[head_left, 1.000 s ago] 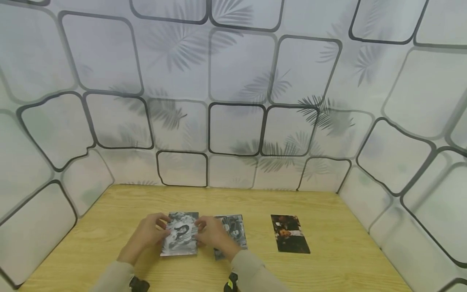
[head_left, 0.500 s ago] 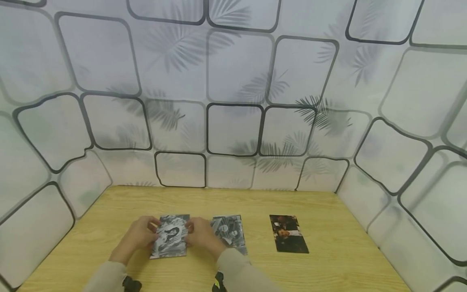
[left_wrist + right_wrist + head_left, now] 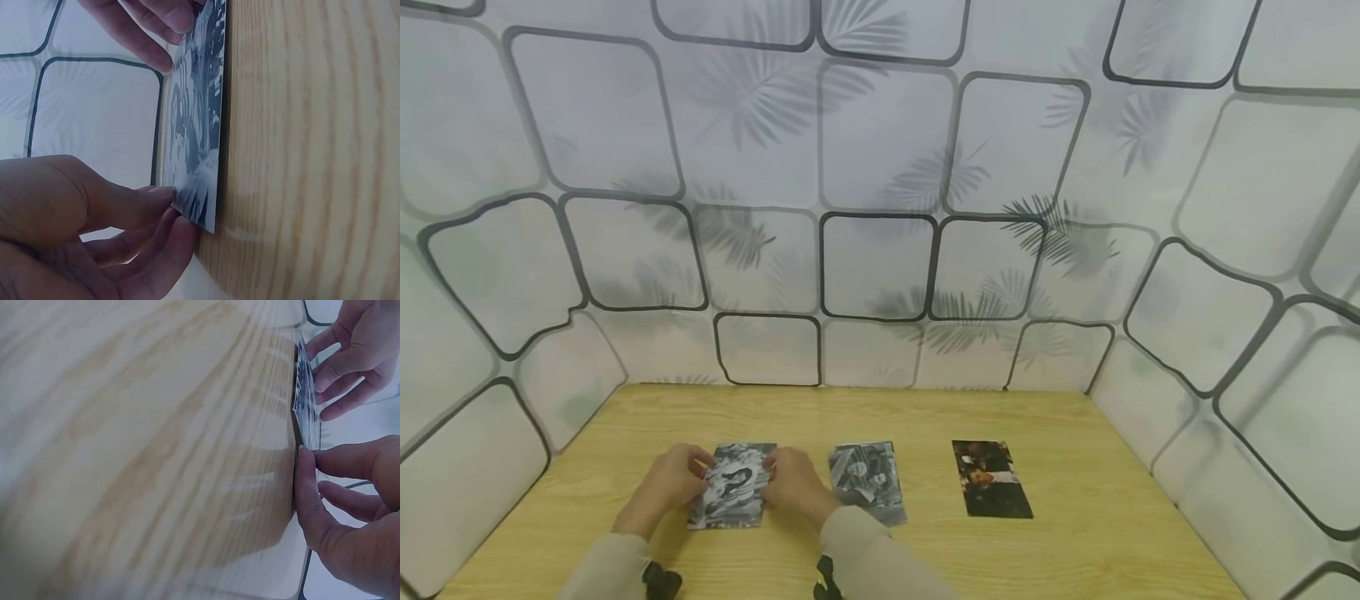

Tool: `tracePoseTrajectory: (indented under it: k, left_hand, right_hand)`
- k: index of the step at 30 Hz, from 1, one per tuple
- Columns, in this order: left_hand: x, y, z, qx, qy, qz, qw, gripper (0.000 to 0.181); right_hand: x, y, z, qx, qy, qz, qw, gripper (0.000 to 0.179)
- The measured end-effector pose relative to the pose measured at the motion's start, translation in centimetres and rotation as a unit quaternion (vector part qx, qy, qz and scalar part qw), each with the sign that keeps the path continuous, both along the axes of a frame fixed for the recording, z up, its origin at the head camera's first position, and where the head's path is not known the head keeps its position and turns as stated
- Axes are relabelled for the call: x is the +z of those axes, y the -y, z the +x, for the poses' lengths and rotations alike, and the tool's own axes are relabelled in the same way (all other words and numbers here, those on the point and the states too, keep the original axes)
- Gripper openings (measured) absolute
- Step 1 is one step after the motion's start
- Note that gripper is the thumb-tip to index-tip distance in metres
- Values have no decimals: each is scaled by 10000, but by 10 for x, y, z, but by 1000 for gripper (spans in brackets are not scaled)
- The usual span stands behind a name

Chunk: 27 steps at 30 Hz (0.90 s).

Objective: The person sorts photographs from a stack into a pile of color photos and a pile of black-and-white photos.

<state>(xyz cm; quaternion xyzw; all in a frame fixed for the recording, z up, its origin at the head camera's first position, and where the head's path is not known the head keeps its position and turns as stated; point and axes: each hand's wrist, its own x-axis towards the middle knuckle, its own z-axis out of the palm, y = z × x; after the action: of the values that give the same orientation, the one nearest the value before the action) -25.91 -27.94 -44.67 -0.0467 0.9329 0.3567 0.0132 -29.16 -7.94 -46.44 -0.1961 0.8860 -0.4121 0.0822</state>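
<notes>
A black-and-white photo print [image 3: 733,487] of a dark-haired figure lies low over the left part of the wooden table. My left hand [image 3: 672,479] pinches its left edge, thumb on top and fingers below, as the left wrist view shows. At the opposite edge, my right hand [image 3: 796,485] grips the print between thumb and fingers. Seen from the right wrist, the print [image 3: 305,400] is nearly edge-on, close to the tabletop. Just right of my right hand lies a second black-and-white print [image 3: 871,483], apparently stacked on another, its lower part beside my sleeve.
Farther right on the table [image 3: 925,558] lies a dark colour photo [image 3: 992,479], set slightly askew. A pale patterned curtain [image 3: 880,267] with dark rounded squares and leaf shapes encloses the table at the back and both sides.
Both hands have moved left together with the black-and-white print, away from the second print, which now shows more fully. The colour photo stays put on the table.
</notes>
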Motion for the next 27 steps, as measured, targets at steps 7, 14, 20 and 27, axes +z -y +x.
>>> tracePoseTrajectory:
  k: [7,14,20,27]
  left_hand:
    - [0,4,-2,155,-55,-156,9997,36]
    - [1,8,-5,345,-61,-588,9977,36]
    - [1,10,-4,416,18,-551,9976,36]
    - [4,7,-2,440,-12,-547,9975,38]
  right_hand:
    - [4,9,3,-67,-144,187,9997,42]
    - [5,18,-2,-21,-435,701,9966,41]
    - [3,22,-3,2,-652,1104,9917,37]
    - [-1,11,-8,345,-612,563,9959,39]
